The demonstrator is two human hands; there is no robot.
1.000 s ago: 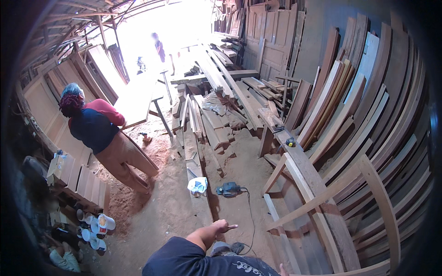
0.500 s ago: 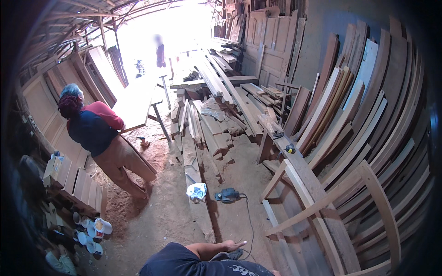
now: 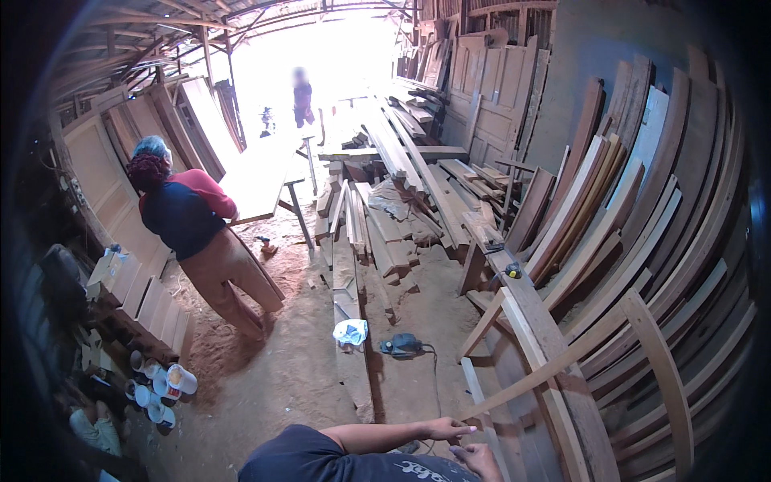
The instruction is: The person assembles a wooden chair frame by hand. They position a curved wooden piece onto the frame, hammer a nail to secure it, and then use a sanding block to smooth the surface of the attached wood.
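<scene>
My left hand [image 3: 448,429] reaches across the front of my dark shirt at the bottom of the view, its fingers stretched out to the right with nothing in them. Just below and to the right of it is my right hand [image 3: 479,460], fingers loosely bent and apart; I see nothing held in it. The two hands are close together but do not touch. Nearest to them is a slim wooden frame [image 3: 526,387], leaning over a long wooden bench [image 3: 554,347]. A dark power tool [image 3: 401,345] with a cord lies on the ground ahead of my hands.
A white-and-blue plastic bag [image 3: 351,331] rests on a long plank. Many boards [image 3: 642,217] lean along the right wall. A co-worker [image 3: 197,217] stands at a bright panel on the left, near a drill [image 3: 266,245]. White buckets [image 3: 181,379] stand at lower left.
The view has shifted, so the scene sits further right and lower. My left hand has moved right, and my right hand has come up into view beside it.
</scene>
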